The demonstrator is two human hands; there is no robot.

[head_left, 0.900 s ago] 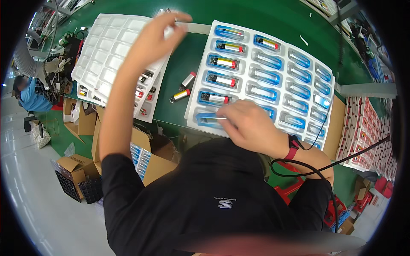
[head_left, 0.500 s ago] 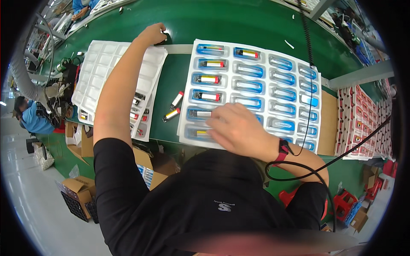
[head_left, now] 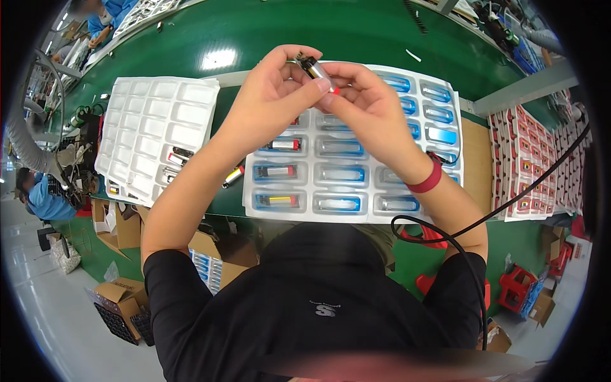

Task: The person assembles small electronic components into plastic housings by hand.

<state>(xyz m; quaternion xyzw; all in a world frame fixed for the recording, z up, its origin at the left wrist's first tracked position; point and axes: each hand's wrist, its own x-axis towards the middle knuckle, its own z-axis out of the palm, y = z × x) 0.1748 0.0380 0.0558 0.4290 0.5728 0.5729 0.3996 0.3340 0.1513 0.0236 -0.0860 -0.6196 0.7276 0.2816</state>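
Observation:
My left hand (head_left: 277, 89) and my right hand (head_left: 369, 108) meet above the far part of a white moulded tray (head_left: 309, 184). Between their fingertips they grip a small battery assembly (head_left: 313, 67), silver with a black end and a red end, tilted with its black end up. Blue-and-clear plastic shells (head_left: 340, 174) fill the tray's pockets. Down the left column, battery assemblies (head_left: 277, 171) with red ends lie in the shells. My hands and forearms hide the tray's far left pockets. Another battery assembly (head_left: 233, 177), yellow and red, lies loose on the bench beside the tray.
Left of it, stacked white trays (head_left: 159, 105) have mostly bare pockets, with a few assemblies near their right edge. Tall stacks of filled trays (head_left: 522, 162) stand at the right. A black cable (head_left: 509, 210) loops over my right forearm. Another person (head_left: 105, 22) sits at far left.
My left hand has come back from the far bench edge and my right hand has risen from the near-left pockets. They now hold a battery assembly together. The view has shifted.

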